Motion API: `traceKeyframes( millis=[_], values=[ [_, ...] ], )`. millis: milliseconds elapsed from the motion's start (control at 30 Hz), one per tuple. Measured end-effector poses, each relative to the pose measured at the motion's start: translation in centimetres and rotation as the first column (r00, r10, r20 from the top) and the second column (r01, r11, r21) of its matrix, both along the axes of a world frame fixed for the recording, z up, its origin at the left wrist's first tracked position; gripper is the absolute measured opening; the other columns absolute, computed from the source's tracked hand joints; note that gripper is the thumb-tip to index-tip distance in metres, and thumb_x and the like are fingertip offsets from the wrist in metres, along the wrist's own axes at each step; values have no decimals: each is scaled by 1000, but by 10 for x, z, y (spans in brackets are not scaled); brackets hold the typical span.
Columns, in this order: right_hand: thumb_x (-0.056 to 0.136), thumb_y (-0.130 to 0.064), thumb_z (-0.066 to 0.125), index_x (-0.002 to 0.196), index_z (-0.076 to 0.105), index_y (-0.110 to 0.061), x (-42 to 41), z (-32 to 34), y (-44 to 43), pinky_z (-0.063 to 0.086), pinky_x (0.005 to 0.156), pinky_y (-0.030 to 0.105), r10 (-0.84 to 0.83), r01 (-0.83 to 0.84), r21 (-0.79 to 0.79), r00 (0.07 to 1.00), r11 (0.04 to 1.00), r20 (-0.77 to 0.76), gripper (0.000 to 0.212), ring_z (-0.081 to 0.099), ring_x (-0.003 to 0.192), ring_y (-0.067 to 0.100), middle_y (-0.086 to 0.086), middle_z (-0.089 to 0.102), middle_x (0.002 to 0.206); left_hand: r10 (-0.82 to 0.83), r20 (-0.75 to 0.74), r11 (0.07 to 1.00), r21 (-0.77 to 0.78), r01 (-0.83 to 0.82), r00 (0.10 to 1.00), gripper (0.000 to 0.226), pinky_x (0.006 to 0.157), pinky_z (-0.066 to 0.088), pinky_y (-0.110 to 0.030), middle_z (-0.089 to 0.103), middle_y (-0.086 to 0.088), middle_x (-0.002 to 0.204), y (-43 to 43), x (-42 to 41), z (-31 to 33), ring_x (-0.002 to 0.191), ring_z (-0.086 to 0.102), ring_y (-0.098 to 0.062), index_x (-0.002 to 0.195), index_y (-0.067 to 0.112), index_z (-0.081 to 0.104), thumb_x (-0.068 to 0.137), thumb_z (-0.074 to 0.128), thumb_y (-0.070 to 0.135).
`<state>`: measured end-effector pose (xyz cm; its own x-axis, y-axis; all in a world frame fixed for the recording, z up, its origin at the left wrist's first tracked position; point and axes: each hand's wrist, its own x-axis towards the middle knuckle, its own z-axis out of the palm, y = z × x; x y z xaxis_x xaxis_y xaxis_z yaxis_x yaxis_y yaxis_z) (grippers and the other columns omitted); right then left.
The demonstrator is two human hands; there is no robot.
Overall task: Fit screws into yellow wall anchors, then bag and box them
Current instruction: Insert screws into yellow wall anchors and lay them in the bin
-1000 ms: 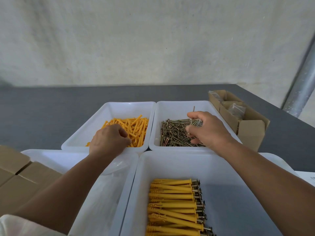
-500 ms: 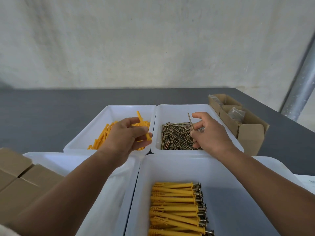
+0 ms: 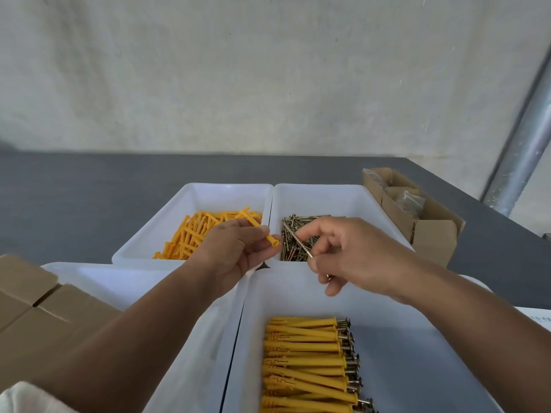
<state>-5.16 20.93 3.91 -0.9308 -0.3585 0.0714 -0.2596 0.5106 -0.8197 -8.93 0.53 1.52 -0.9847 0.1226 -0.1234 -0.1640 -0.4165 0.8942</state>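
Note:
My left hand [image 3: 235, 251] pinches one yellow anchor [image 3: 262, 229], its open end pointing right. My right hand [image 3: 351, 254] pinches a single screw [image 3: 296, 241], tip aimed up-left toward the anchor; the two are a short gap apart. Behind the hands stand a white tray of loose yellow anchors [image 3: 196, 231] and a white tray of loose screws [image 3: 301, 225]. In the near right tray [image 3: 417, 353] lie several anchors with screws fitted [image 3: 307, 362], stacked in a row.
A near left white tray [image 3: 119, 281] sits under my left forearm. Flat cardboard boxes [image 3: 35, 317] lie at the left edge. An open cardboard box [image 3: 432, 234] with clear bags [image 3: 410, 201] stands at the right. Grey tabletop extends behind the trays.
Both hands lifted out of the far trays, the left with an anchor, the right with a screw, and drew toward each other above the trays' inner corners.

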Motion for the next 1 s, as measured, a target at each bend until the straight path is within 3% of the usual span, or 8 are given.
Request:
traceKeyframes(
  millis=[333,467,567,700,900,1000],
  values=[
    [89,-8,63,110,57,-44,8,-15,-7,57,58,22,30,-29,116,1000,993,-4,41,71,58,14,-14,67,83,-3,4,1000,-28,3,1000,13,60,59,-30,70,-14,73,1,0,0,80,74,-25,101,-1,59,89,59,-7],
    [89,-8,62,112,57,-43,8,-17,-7,60,61,27,23,-25,145,1000,989,13,43,72,61,16,-17,66,85,-7,7,1000,-26,7,1000,16,60,59,-30,70,-14,75,1,0,0,83,74,-25,105,-1,58,90,59,-6],
    [90,-9,62,111,56,-44,8,-18,-8,57,61,24,9,-11,151,1000,988,16,42,71,58,14,-18,66,85,-10,-6,999,-48,10,1000,20,63,60,-31,71,-14,76,1,1,0,86,74,-26,109,-1,58,89,60,-5],
    [90,-8,62,116,59,-38,7,-17,-7,55,56,18,-27,25,125,999,992,17,40,71,58,11,-18,67,81,-33,-36,995,-92,30,999,13,66,60,-32,70,-13,75,2,3,0,84,73,-27,99,3,61,87,63,-4],
    [91,-15,64,109,57,-42,7,-16,-8,60,75,38,-49,48,101,999,994,6,33,72,62,10,-15,70,80,-105,-91,981,-170,89,990,10,67,59,-30,72,-14,79,3,7,2,80,73,-26,87,6,66,79,71,3],
    [92,-27,65,110,60,-40,8,-16,-8,60,77,38,-67,67,72,998,995,0,24,72,63,9,-11,70,80,-149,-114,972,-201,124,982,20,69,60,-29,73,-14,79,3,10,3,77,73,-25,83,8,68,65,76,12]
  ],
)
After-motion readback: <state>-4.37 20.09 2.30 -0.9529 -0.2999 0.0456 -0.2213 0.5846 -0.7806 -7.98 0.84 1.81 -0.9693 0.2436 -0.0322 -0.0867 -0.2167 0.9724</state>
